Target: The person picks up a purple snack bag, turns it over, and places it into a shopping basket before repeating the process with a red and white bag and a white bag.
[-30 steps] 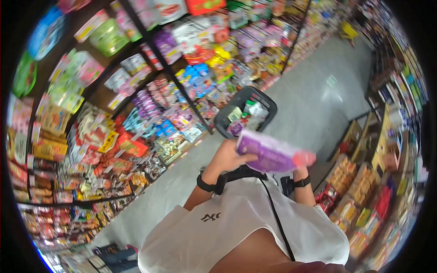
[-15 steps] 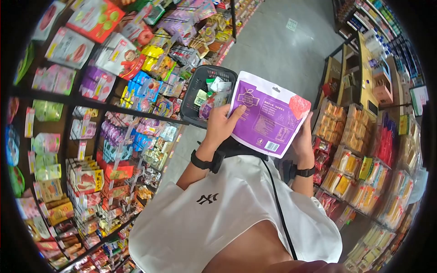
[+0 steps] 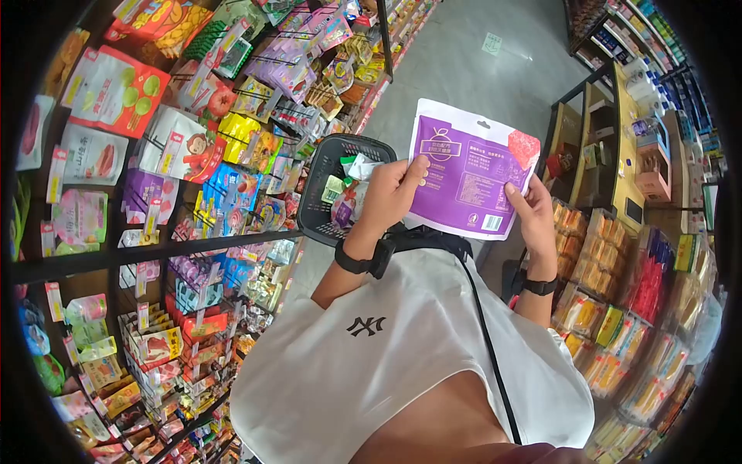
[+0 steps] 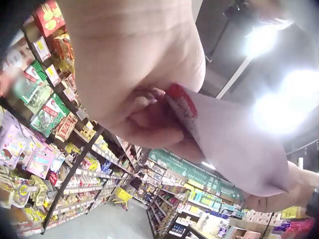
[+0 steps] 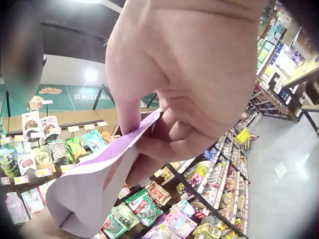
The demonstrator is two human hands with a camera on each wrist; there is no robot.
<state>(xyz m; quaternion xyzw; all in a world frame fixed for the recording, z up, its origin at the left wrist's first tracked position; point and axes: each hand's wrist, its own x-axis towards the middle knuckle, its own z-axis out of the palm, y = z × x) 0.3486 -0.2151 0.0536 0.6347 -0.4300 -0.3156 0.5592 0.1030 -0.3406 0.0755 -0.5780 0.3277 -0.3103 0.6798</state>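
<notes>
A purple and white pouch (image 3: 464, 174) with printed text and a barcode is held up in front of the body in the head view. My left hand (image 3: 390, 193) pinches its left edge, thumb on the printed face. At the lower right edge my right hand (image 3: 535, 220) pinches it the same way. In the left wrist view the left hand (image 4: 144, 74) curls round one edge of the pouch (image 4: 239, 144). The right wrist view shows the right hand (image 5: 184, 69) gripping the pouch (image 5: 99, 174) between thumb and curled fingers.
A dark basket (image 3: 315, 209) with several packets inside is beyond the left hand. Shelves of hanging snack bags (image 3: 124, 93) line the left side. On the right stand shelves with packaged bread (image 3: 607, 240). Grey floor (image 3: 456, 69) runs between them, and a yellow cart (image 4: 122, 195) stands farther off.
The pouch, blurred and tilted at first, now faces the camera flatter and higher. My right hand, at first mostly behind it, has its thumb on the front. The head view has turned.
</notes>
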